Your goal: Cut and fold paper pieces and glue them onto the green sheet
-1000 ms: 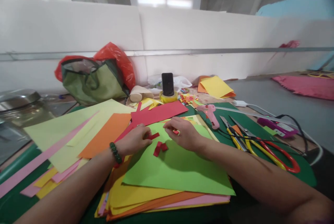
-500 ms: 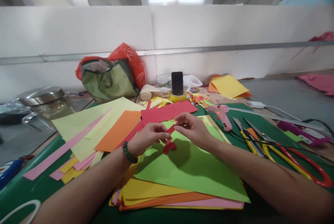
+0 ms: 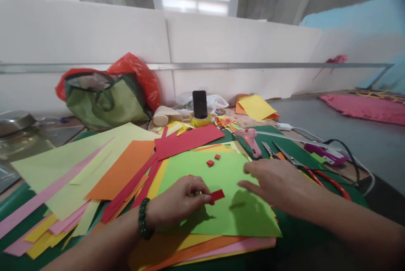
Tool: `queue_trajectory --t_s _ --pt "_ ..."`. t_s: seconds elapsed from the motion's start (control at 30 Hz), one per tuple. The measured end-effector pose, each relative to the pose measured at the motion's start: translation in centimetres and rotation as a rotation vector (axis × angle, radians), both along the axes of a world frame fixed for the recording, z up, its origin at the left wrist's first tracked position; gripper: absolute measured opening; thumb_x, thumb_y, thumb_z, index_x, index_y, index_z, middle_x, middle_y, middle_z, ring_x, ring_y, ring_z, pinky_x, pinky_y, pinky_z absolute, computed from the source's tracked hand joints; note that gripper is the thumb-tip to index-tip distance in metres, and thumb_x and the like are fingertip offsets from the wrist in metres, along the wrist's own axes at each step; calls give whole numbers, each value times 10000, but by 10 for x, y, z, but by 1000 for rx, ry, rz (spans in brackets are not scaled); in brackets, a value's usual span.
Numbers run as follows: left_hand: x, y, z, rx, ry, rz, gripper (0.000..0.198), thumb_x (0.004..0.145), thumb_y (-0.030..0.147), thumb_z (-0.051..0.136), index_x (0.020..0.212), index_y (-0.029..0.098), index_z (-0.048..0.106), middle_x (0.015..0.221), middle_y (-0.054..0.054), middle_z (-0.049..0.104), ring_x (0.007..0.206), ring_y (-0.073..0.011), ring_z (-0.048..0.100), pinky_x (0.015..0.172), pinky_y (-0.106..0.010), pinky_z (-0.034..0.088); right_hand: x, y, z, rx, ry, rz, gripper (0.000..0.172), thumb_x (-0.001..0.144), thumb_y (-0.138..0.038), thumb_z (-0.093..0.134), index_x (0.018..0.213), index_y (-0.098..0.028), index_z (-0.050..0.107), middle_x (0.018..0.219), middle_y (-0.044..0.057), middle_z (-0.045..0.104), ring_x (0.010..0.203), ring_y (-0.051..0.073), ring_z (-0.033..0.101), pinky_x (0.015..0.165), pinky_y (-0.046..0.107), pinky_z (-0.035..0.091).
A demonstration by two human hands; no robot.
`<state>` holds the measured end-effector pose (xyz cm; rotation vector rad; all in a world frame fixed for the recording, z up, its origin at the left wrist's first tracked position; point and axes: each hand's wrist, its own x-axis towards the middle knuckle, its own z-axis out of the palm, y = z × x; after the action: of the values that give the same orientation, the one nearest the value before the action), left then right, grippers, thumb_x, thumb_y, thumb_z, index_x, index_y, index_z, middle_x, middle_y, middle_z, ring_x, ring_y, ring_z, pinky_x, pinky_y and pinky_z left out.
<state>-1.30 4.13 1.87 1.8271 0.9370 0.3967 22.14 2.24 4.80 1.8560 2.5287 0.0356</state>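
Red strip (image 3: 217, 195): your left hand (image 3: 186, 197) is pinching it over the green sheet (image 3: 228, 174); your right hand (image 3: 268, 180) is hovering, thumb and fingers apart. Red bits (image 3: 210, 163) are lying beyond. You're seemingly handling small pieces; next move is likely calling for light touch.

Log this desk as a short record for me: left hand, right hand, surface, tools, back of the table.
Left hand: left hand pinching a red paper piece
Right hand: right hand open, nothing visible in it
Surface: light-green sheet on a paper stack; two small red squares on the sheet
Tools: pink glue gun; scissors, partly hidden by the right arm
Back: upright phone; green bag
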Motion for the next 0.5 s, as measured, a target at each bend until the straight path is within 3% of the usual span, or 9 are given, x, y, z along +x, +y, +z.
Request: queue_trajectory --t_s 0.1,0.17,0.3,0.4,0.5 --pt "4 -2 -5 16 78 -17 271 791 365 539 725 149 689 587 -1 534 533 -111 434 502 -223 331 39 24 -9 68 -112 -319 330 818 -484 583 642 -204 583 683 139 674 653 281 644 516 306 342" --pt "6 -2 -7 54 118 2 253 791 339 543 868 148 689 612 5 547 547 -118 442 514 -224 334 59 45 -17 134 -57 -351 341 816 -490 579 640 -198 562 707 144 671 691 276 637 532 303 354" --pt "6 -2 -10 204 254 10 309 835 307 498 1086 166 611 644 2 575 594 -148 481 558 -240 346 75 80 -30 -47 326 -304 317 795 -500 570 685 -203 554 655 56 676 606 200 601 513 265 366" --pt "5 -2 -12 348 330 -37 261 884 303 433 1027 202 627 799 -48 656 701 -177 545 628 -263 365 71 94 -40 -127 598 -330 215 724 -370 636 653 -193 537 575 10 659 556 154 575 517 236 378" --pt "4 -1 -15 438 382 -97 266 906 300 408 922 207 657 888 -72 677 762 -193 571 662 -276 373 67 101 -49 -106 645 -382 144 664 -236 620 590 -189 506 491 -9 605 474 127 519 480 226 361"
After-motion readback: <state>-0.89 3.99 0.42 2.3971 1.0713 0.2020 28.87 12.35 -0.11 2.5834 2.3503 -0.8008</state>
